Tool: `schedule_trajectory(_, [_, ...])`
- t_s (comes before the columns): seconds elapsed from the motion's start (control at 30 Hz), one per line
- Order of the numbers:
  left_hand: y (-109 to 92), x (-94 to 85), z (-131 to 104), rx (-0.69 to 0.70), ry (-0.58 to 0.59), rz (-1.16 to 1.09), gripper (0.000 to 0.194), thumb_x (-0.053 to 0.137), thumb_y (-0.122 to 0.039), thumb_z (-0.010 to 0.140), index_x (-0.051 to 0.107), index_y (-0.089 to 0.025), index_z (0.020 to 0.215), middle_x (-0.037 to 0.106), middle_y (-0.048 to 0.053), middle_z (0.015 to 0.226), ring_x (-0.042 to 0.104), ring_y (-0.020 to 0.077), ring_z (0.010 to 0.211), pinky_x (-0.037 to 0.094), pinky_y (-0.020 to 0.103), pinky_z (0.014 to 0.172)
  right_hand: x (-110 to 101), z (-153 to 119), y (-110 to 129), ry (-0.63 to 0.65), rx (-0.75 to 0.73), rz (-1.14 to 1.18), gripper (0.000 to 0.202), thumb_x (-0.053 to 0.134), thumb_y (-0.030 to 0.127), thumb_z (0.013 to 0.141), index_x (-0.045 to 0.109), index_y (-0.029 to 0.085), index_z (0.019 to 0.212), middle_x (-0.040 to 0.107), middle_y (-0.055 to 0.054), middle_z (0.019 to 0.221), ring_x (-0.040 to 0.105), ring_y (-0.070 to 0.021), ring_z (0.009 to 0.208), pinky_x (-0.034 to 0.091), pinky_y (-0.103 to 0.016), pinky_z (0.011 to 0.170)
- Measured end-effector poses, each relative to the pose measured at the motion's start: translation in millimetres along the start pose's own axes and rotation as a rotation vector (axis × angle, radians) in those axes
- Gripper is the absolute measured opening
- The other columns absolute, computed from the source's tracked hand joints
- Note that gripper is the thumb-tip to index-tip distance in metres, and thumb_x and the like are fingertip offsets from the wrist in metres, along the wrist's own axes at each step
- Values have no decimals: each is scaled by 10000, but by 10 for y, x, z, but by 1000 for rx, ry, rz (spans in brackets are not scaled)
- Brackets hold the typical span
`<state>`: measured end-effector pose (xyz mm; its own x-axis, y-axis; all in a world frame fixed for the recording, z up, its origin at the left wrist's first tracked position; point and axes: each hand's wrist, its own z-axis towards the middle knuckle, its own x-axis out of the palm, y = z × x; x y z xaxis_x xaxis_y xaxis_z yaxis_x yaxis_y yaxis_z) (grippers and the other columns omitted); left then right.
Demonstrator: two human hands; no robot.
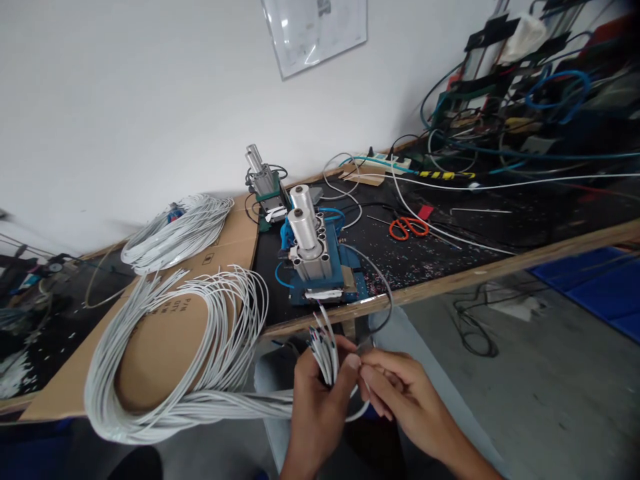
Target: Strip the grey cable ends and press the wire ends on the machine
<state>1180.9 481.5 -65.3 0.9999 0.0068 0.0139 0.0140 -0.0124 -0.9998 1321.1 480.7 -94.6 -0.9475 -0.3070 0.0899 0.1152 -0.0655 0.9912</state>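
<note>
My left hand (316, 393) grips a bundle of thin white cables (325, 347) near their stripped ends, which fan upward. The cables run left from the fist into a large loose coil (165, 347) lying on cardboard. My right hand (400, 393) pinches one cable of the bundle between thumb and fingers, touching my left thumb. Both hands are just below the bench's front edge, in front of a blue pneumatic press (320, 263) with two silver cylinders.
A second white coil (175, 230) lies farther back on the cardboard sheet (160, 333). Orange scissors (407, 228), a power strip (380, 162) and loose wires sit on the black bench top (500, 220). Tangled cables fill the far right. Grey floor lies below.
</note>
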Motion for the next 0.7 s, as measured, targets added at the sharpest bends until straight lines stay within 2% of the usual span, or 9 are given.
schedule_trajectory(0.1, [-50,-32,24,48,51,33,210,717,-382,880,690,-176,851,639,3,722,569,137,652,446,245,638,-4,7,50,-2,-42,-119,503,466,519,1029,586,173,684,501,29,569,460,-90,496,326,-211,473])
schedule_trajectory(0.23, [-108,-162,49,81,109,33,132,675,-295,895,641,-190,822,574,-26,680,512,127,606,394,243,592,-72,37,108,14,-111,-277,497,436,474,1046,550,185,657,480,35,563,475,-109,527,351,-234,535])
schedule_trajectory(0.4, [-269,-211,79,-6,518,371,113,639,-132,812,653,-200,723,566,-12,675,490,154,645,374,270,627,-296,68,164,361,-205,-544,412,502,398,1021,623,194,685,647,-15,692,605,-158,676,430,-272,711])
schedule_trajectory(0.47, [-245,-123,77,-30,416,382,139,625,-172,840,649,-201,706,570,-11,647,476,153,612,368,273,607,-284,75,163,276,-159,-524,437,485,427,1023,611,199,672,627,-5,653,592,-155,633,424,-266,663])
schedule_trajectory(0.57, [-130,-37,80,59,27,223,206,633,-296,878,640,-195,699,560,-4,652,471,155,618,381,269,613,-174,69,152,-53,-95,-415,489,416,451,1040,529,206,631,509,26,557,519,-138,541,378,-246,549])
schedule_trajectory(0.6, [-104,-56,91,54,-4,173,206,648,-307,868,634,-193,697,562,-2,663,476,156,625,387,268,620,-152,59,153,-84,-97,-405,488,418,444,1039,533,206,629,507,26,556,520,-138,544,382,-244,548])
schedule_trajectory(0.63, [-96,-99,109,33,27,132,170,673,-295,846,636,-193,715,574,3,700,491,158,646,394,267,632,-150,46,159,-34,-110,-417,475,443,425,1032,560,204,629,531,23,563,534,-140,554,397,-245,565])
schedule_trajectory(0.67, [-108,-159,133,-9,146,105,125,686,-272,829,639,-198,741,577,0,713,491,155,644,386,261,619,-171,30,169,83,-128,-439,446,485,399,1018,606,202,637,577,15,584,563,-146,578,421,-250,599])
schedule_trajectory(0.7, [-135,-225,162,-65,401,148,136,703,-244,806,639,-196,696,555,-7,678,474,148,624,369,255,603,-211,13,180,218,-148,-460,393,534,369,997,661,204,663,636,2,627,601,-157,620,447,-260,647])
